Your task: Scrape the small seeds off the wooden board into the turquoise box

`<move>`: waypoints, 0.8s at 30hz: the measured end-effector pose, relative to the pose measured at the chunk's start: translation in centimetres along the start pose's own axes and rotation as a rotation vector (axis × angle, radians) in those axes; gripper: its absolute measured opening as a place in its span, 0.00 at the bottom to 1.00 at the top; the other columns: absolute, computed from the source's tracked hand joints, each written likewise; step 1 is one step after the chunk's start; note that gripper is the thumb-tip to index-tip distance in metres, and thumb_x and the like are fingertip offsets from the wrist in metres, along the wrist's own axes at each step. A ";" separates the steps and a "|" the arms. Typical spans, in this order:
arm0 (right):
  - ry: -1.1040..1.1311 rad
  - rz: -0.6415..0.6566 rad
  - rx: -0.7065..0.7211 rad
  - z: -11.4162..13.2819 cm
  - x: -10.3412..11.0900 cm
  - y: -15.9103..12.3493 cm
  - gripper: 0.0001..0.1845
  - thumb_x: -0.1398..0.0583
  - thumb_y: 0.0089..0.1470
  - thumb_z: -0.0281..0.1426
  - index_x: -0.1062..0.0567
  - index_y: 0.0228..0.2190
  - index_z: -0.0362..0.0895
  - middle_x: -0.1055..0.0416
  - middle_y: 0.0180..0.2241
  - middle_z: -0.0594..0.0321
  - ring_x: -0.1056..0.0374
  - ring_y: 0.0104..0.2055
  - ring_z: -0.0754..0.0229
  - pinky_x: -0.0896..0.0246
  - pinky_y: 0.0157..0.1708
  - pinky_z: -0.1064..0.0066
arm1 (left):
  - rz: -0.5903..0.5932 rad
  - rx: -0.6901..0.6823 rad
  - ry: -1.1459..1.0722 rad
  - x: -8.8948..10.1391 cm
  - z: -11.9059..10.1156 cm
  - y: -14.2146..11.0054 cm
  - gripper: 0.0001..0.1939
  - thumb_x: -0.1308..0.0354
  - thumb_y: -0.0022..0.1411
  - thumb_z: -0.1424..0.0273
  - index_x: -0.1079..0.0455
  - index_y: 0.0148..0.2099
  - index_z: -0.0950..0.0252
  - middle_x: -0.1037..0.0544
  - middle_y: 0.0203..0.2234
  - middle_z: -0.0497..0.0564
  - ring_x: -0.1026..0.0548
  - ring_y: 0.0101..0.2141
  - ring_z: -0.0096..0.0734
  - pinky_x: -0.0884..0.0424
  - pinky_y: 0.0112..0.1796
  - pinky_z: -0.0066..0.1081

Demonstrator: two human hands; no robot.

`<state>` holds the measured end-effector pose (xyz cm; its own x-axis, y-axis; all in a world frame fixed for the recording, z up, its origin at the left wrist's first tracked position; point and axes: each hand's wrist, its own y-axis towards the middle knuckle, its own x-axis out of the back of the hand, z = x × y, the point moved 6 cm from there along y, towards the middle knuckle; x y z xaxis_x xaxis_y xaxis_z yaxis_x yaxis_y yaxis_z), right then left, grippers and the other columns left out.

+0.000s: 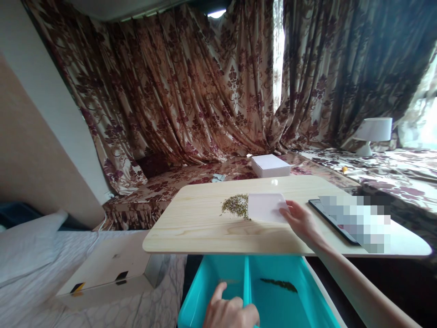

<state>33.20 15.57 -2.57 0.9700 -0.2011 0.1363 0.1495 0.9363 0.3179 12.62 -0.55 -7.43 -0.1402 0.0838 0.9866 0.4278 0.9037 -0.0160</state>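
Small green and brown grains [235, 206] lie in a loose heap on the pale wood-grain tabletop [191, 228], near its middle. Our right hand [300, 217] pinches a flat white rectangular sheet [266, 208] at its right edge, between thumb and fingers, and the opposite edge of the sheet meets the heap. Below the near edge of the tabletop, our left hand [232, 312] is at the divider of a turquoise plastic bin [290, 314], with the index finger stretched out and the other fingers curled; we cannot tell if it grips the divider. In the right compartment we see a dark green strip of grains [280, 284]. On the tabletop, right of our right hand, lies a dark-edged flat device [332, 221].
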 end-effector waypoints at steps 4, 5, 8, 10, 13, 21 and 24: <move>-0.010 -0.002 -0.003 0.0 0.4 -0.3 0.12 0.40 0.40 0.37 0.29 0.30 0.45 0.22 0.29 0.58 0.26 0.31 0.55 0.33 0.32 0.67 | 0.047 0.005 -0.041 -0.1 0.3 0.0 0.07 0.43 0.56 0.72 0.26 0.36 0.55 0.24 0.25 0.46 0.25 0.29 0.34 0.43 0.52 0.45; -0.013 -0.008 -0.001 0.1 0.6 -0.4 0.12 0.40 0.40 0.37 0.29 0.30 0.45 0.22 0.29 0.58 0.26 0.31 0.55 0.33 0.32 0.67 | 0.057 0.003 -0.047 -0.1 0.4 0.0 0.08 0.44 0.55 0.73 0.27 0.36 0.55 0.24 0.25 0.45 0.25 0.29 0.34 0.43 0.52 0.45; -0.026 -0.009 0.011 0.3 1.1 -0.6 0.13 0.40 0.40 0.37 0.29 0.30 0.45 0.22 0.29 0.57 0.26 0.31 0.54 0.33 0.33 0.66 | 0.071 0.007 -0.060 0.0 0.6 -0.2 0.11 0.45 0.54 0.76 0.27 0.36 0.55 0.25 0.26 0.44 0.25 0.29 0.33 0.44 0.52 0.45; -0.033 -0.001 0.012 0.4 1.2 -0.7 0.13 0.40 0.40 0.37 0.29 0.30 0.44 0.22 0.29 0.57 0.26 0.32 0.54 0.33 0.34 0.66 | 0.069 0.021 -0.065 0.2 0.6 -0.4 0.11 0.45 0.53 0.76 0.28 0.36 0.56 0.25 0.26 0.44 0.25 0.29 0.33 0.44 0.52 0.45; -0.035 0.003 0.005 0.4 1.2 -0.8 0.12 0.40 0.40 0.37 0.29 0.30 0.44 0.22 0.29 0.57 0.26 0.33 0.54 0.33 0.34 0.66 | 0.062 0.047 -0.065 0.5 0.8 -0.6 0.09 0.44 0.53 0.74 0.28 0.36 0.57 0.25 0.26 0.46 0.25 0.31 0.34 0.44 0.52 0.44; -0.023 -0.004 0.000 -0.3 1.0 -0.8 0.13 0.39 0.40 0.38 0.29 0.30 0.45 0.22 0.29 0.56 0.26 0.33 0.53 0.33 0.35 0.64 | 0.072 0.073 -0.090 0.8 1.0 -0.7 0.08 0.41 0.52 0.68 0.28 0.37 0.58 0.24 0.28 0.47 0.26 0.35 0.36 0.45 0.52 0.44; -0.003 0.003 -0.014 -0.7 0.7 -0.7 0.14 0.38 0.39 0.39 0.29 0.30 0.45 0.22 0.29 0.57 0.26 0.32 0.53 0.32 0.34 0.64 | 0.073 0.070 -0.088 0.9 1.0 -0.7 0.08 0.41 0.52 0.67 0.27 0.37 0.58 0.24 0.28 0.48 0.25 0.33 0.36 0.45 0.52 0.45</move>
<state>33.95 14.92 -3.34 0.9699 -0.1991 0.1403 0.1491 0.9408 0.3044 11.33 -0.68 -6.74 -0.1907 0.1840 0.9643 0.3768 0.9207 -0.1012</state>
